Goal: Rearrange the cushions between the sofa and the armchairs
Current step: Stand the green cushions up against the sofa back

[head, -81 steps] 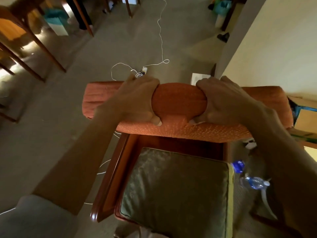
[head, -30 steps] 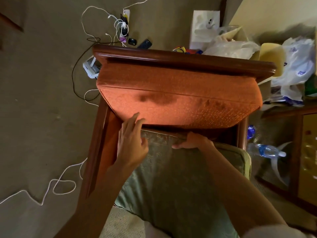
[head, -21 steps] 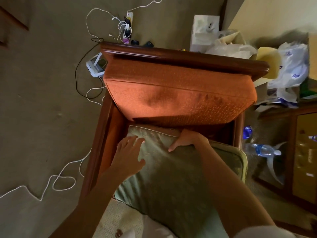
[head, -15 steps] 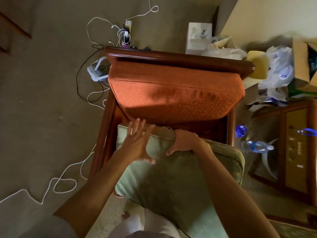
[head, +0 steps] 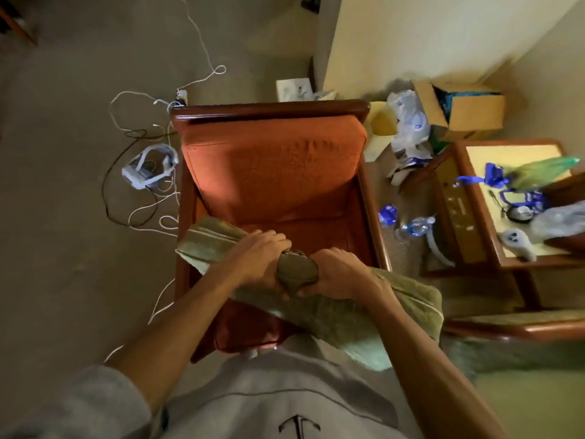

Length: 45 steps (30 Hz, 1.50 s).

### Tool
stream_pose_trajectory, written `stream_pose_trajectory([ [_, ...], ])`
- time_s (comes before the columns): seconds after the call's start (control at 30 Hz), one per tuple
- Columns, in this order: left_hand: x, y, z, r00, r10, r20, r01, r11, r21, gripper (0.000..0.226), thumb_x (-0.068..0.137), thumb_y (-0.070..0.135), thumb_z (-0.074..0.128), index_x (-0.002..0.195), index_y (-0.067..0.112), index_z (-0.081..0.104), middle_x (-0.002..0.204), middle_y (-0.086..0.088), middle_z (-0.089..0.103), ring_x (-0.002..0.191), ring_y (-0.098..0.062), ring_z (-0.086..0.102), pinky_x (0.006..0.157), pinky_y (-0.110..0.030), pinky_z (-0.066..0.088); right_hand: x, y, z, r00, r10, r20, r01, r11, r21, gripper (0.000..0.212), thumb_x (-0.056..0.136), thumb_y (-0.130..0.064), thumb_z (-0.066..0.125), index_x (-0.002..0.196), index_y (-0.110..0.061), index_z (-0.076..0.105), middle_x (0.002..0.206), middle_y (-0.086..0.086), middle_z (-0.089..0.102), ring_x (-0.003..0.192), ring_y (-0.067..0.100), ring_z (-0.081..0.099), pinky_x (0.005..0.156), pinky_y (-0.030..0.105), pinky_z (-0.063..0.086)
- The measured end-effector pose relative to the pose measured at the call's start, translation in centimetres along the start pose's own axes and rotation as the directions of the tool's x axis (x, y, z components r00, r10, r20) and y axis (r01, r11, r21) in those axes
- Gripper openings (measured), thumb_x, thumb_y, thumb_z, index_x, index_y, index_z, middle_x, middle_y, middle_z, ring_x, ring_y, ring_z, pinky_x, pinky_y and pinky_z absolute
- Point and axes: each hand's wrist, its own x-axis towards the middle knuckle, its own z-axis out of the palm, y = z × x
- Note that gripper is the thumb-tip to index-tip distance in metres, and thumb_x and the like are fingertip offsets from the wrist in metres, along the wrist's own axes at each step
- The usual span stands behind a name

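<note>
Clearly soft, the olive-green square fabric seat cushion (head: pixel 332 308) bunches where the left hand (head: pixel 256 261) and right hand (head: pixel 338 274) close tightly on the middle of its near edge, holding it above the wooden armchair with orange upholstery (head: pixel 272 172). It looks light but floppy; I judge that gripping nearer the corners would steady it.

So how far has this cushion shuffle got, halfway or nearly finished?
Probably midway. Done, it seems: an orange cushion stands against the back of the wooden armchair. In hand: the left hand and right hand both grip the olive-green cushion, lifted off the seat. Left: carrying it to another seat; no sofa shows here, so the remainder is unclear.
</note>
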Motion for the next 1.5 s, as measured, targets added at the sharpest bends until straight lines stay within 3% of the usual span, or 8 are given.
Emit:
stream_pose_trajectory([
  [0.2,-4.8,5.9,-1.3,0.988,0.155,-0.02,-0.153,0.985,0.075,0.076,0.05,0.085,0.065,0.103,0.032,0.054,0.097,0.014,0.053,0.094,-0.014,0.058,0.083,-0.037,0.046,-10.4,-3.1,2.3,0.971,0.13,-0.2,-0.126,0.992,0.031,0.046,0.071,-0.062,0.078,0.106,-0.035,0.066,0.085,-0.013,0.063,0.081,0.018,0.063,0.067,0.031,0.041],
  [0.33,-7.3,10.4,-3.3,0.955,0.291,-0.064,-0.287,0.956,0.061,0.065,0.054,0.087,0.067,0.09,0.035,0.051,0.085,0.015,0.053,0.077,-0.009,0.056,0.068,-0.034,0.044,-17.6,-4.7,2.8,0.927,0.226,-0.298,-0.217,0.974,0.063,0.046,0.069,-0.063,0.079,0.105,-0.037,0.066,0.077,-0.015,0.056,0.073,0.014,0.058,0.065,0.032,0.043],
  [0.5,-8.4,18.3,-4.0,0.893,0.449,-0.026,-0.445,0.891,0.091,0.078,0.05,0.093,0.063,0.105,0.038,0.059,0.084,0.021,0.054,0.075,-0.004,0.054,0.07,-0.03,0.046,-26.7,-3.8,5.2,0.849,0.375,-0.373,-0.323,0.926,0.196,0.059,0.064,-0.072,0.078,0.111,-0.038,0.067,0.086,-0.012,0.067,0.075,0.013,0.062,0.067,0.031,0.052],
  [0.77,-7.7,36.1,0.6,0.755,0.639,0.146,-0.656,0.736,0.169,0.084,0.048,0.093,0.068,0.1,0.029,0.048,0.091,0.011,0.063,0.077,-0.014,0.061,0.072,-0.037,0.052,-42.9,2.7,13.9,0.708,0.542,-0.453,-0.364,0.829,0.424,0.055,0.066,-0.075,0.072,0.106,-0.037,0.068,0.083,-0.013,0.07,0.071,0.009,0.064,0.067,0.035,0.055],
  [0.97,-8.0,52.8,5.6,0.635,0.737,0.233,-0.772,0.597,0.218,0.08,0.05,0.096,0.063,0.099,0.032,0.062,0.089,0.013,0.07,0.081,-0.014,0.065,0.071,-0.033,0.05,-57.0,8.3,20.2,0.587,0.644,-0.49,-0.366,0.751,0.55,0.043,0.068,-0.066,0.077,0.098,-0.035,0.069,0.069,-0.019,0.064,0.063,0.004,0.06,0.058,0.031,0.048],
  [1.17,-7.8,66.0,9.2,0.512,0.831,0.218,-0.857,0.478,0.191,0.066,0.057,0.091,0.066,0.089,0.033,0.062,0.076,0.015,0.068,0.069,-0.01,0.063,0.064,-0.031,0.044,-68.3,13.7,24.5,0.448,0.711,-0.543,-0.468,0.703,0.535,0.027,0.076,-0.044,0.079,0.094,-0.029,0.066,0.08,-0.01,0.069,0.073,0.017,0.063,0.06,0.032,0.047],
  [1.3,-6.2,73.0,11.1,0.437,0.875,0.207,-0.895,0.4,0.197,0.066,0.059,0.092,0.062,0.088,0.033,0.06,0.076,0.015,0.067,0.068,-0.01,0.063,0.063,-0.031,0.044,-73.0,17.4,26.2,0.344,0.726,-0.595,-0.499,0.678,0.539,0.031,0.077,-0.048,0.076,0.096,-0.025,0.067,0.084,-0.007,0.067,0.076,0.018,0.062,0.065,0.037,0.05],
  [1.5,-2.6,80.2,13.2,0.37,0.912,0.174,-0.919,0.332,0.215,0.061,0.059,0.093,0.06,0.084,0.039,0.049,0.073,0.02,0.052,0.065,-0.007,0.052,0.06,-0.028,0.03,-76.8,23.6,27.5,0.287,0.735,-0.614,-0.544,0.653,0.527,0.04,0.08,-0.052,0.076,0.101,-0.02,0.064,0.093,-0.003,0.066,0.082,0.021,0.061,0.07,0.039,0.049],
])
